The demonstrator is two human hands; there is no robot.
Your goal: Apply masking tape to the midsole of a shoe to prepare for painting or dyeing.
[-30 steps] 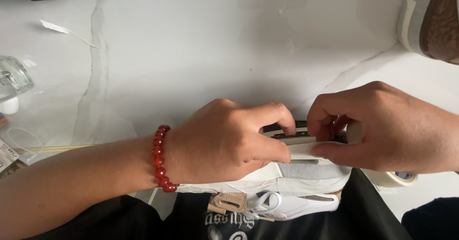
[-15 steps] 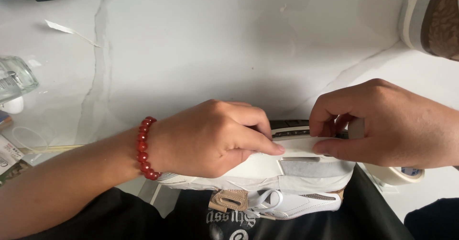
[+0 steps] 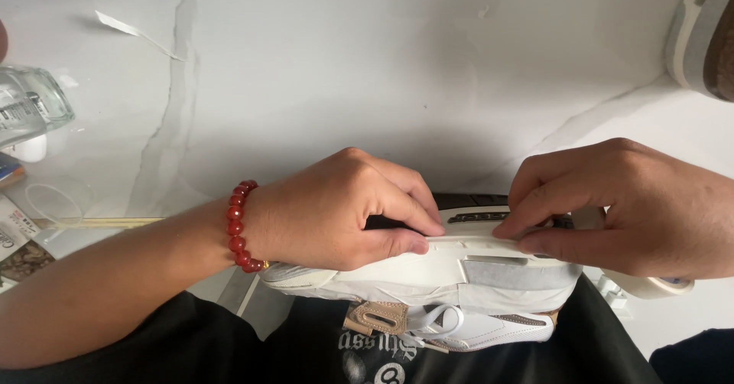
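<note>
A white sneaker (image 3: 428,277) lies on its side at the table's near edge, against my black shirt, its dark sole turned up and away. Pale masking tape (image 3: 466,242) runs along the midsole. My left hand (image 3: 336,212), with a red bead bracelet (image 3: 238,227) on the wrist, grips the shoe's left part, thumb pressing the tape. My right hand (image 3: 634,208) pinches the tape on the shoe's right part. A roll of masking tape (image 3: 657,284) lies under my right hand, mostly hidden.
The white marble table (image 3: 397,70) stretches ahead. A second shoe (image 3: 707,32) pokes in at the top right. A clear glass bottle (image 3: 30,105) stands at the left edge, with thin wooden sticks (image 3: 99,221) and a torn strip of tape (image 3: 134,30) near it.
My left hand has slid left along the shoe's midsole, then settled with its thumb on the tape. My right hand stays pinched on the right end. The view has shifted a little.
</note>
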